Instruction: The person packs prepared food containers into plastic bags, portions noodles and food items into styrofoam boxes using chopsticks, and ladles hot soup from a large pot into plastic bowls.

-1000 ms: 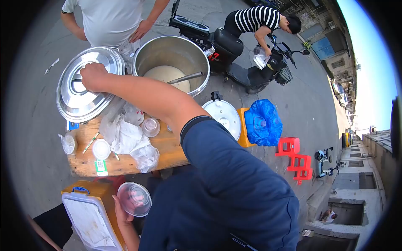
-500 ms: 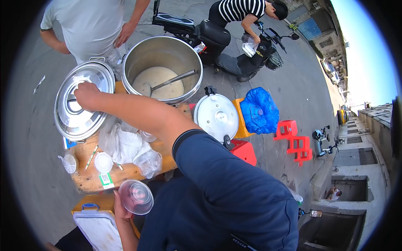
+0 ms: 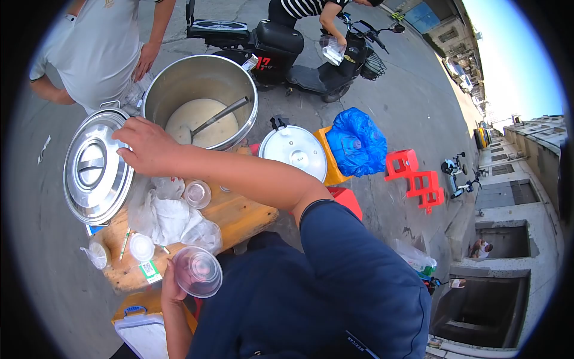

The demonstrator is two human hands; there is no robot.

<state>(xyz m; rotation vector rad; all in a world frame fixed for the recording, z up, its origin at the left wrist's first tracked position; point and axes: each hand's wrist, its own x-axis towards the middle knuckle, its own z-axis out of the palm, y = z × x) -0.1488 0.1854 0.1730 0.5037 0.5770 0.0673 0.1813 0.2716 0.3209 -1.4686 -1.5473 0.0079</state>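
My right hand [image 3: 146, 146] reaches across the table, its fingers apart and holding nothing. It is just right of a round steel lid [image 3: 89, 194], whose handle is uncovered. The lid stands tilted beside a large steel pot [image 3: 242, 128] with pale liquid [image 3: 209, 128] and a ladle [image 3: 218, 115] inside. At the near side of the table my left hand [image 3: 173, 287] holds a clear plastic bowl [image 3: 198, 272] by its edge. Plastic bags and a white cloth [image 3: 170, 218], a clear cup [image 3: 197, 194] and a white round tub [image 3: 142, 246] lie on the wooden table [image 3: 248, 212].
A lidded pot [image 3: 293, 152] stands right of the table, next to a blue bag [image 3: 357, 143]. Red stools [image 3: 421, 186] are beyond. One person [image 3: 95, 54] stands behind the pot; another [image 3: 329, 18] leans over a scooter [image 3: 278, 48]. A lidded box [image 3: 140, 335] is low left.
My right hand has let go of the lid's handle and moved right, its fingers now spread. The view has shifted, moving the pots and scooter left. My left hand still holds the bowl.
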